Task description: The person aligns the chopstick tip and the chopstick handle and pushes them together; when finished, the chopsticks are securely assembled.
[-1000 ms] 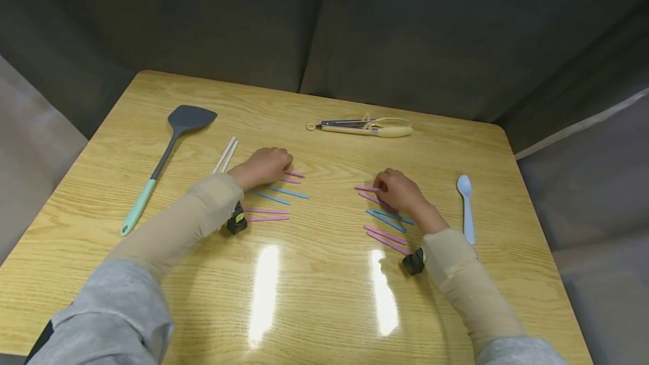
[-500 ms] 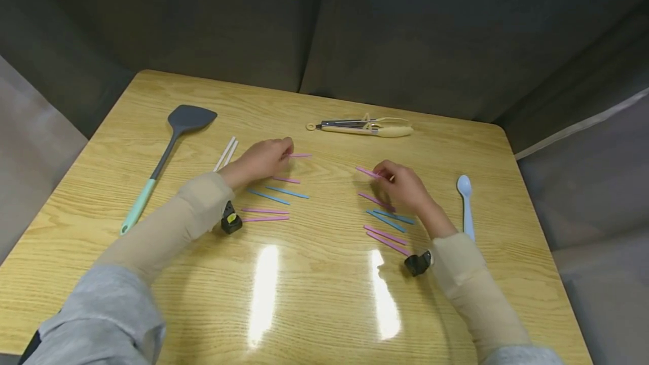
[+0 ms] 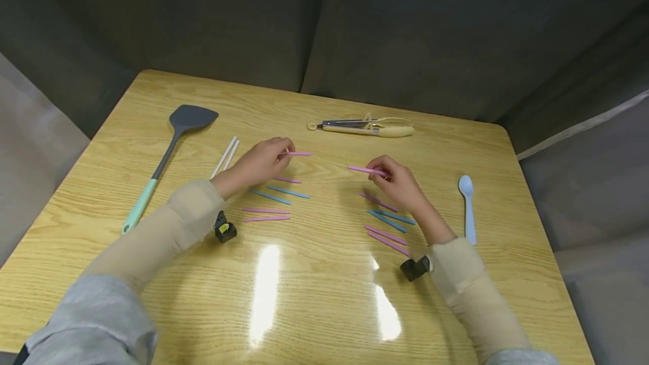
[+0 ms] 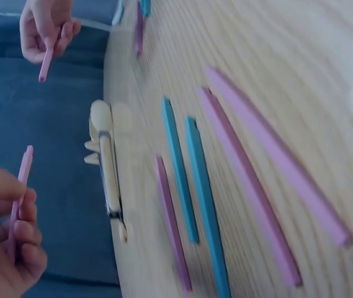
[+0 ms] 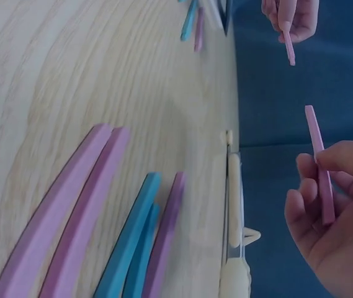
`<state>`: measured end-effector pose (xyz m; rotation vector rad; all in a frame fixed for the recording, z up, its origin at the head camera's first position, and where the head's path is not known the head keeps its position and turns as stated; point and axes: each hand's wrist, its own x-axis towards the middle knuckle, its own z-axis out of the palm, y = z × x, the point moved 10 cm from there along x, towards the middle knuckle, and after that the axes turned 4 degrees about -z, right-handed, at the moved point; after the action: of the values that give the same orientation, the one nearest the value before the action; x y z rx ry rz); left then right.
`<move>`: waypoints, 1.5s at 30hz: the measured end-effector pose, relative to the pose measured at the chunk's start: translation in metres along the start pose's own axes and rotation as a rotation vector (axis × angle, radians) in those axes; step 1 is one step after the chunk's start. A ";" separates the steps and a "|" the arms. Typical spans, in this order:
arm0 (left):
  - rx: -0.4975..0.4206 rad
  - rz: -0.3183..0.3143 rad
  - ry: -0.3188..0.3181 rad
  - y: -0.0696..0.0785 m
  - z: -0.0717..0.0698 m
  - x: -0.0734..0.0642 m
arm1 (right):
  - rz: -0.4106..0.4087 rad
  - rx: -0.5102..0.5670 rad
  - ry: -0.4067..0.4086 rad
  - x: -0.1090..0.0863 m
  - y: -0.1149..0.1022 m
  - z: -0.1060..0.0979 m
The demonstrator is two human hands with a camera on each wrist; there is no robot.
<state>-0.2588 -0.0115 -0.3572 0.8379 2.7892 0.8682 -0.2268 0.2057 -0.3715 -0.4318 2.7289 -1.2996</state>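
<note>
My left hand [image 3: 263,159] pinches a pink stick [image 4: 24,167] between thumb and fingers, raised over the table. Opposite it, my right hand [image 3: 398,181] holds another pink stick [image 5: 316,139] the same way, its free end pointing left toward the other hand. Below the left hand lie a single pink stick [image 3: 287,179], two blue sticks [image 3: 288,191] and two more pink sticks [image 3: 266,219]. Under the right hand a similar group rests on the wood: one pink stick [image 3: 378,202], two blue sticks [image 3: 386,221] and two pink sticks [image 3: 386,234].
Two white sticks [image 3: 223,157] lie beside the left wrist. A spatula [image 3: 189,119] with a mint handle is at the left, yellow-tipped tongs [image 3: 362,127] at the back, and a pale blue spoon [image 3: 467,207] at the right. Dark curtains [image 3: 314,21] stand behind the table.
Both hands have lifted a pink stick each from the far end of their groups and moved slightly away from the person. The other sticks stay where they were.
</note>
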 end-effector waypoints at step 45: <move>-0.331 0.100 0.154 0.063 -0.022 -0.020 | -0.100 -0.020 0.074 -0.013 -0.058 -0.003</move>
<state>-0.2173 0.0100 -0.3058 0.8916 2.6307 1.4177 -0.2029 0.1775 -0.3255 -0.5392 2.8165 -1.3381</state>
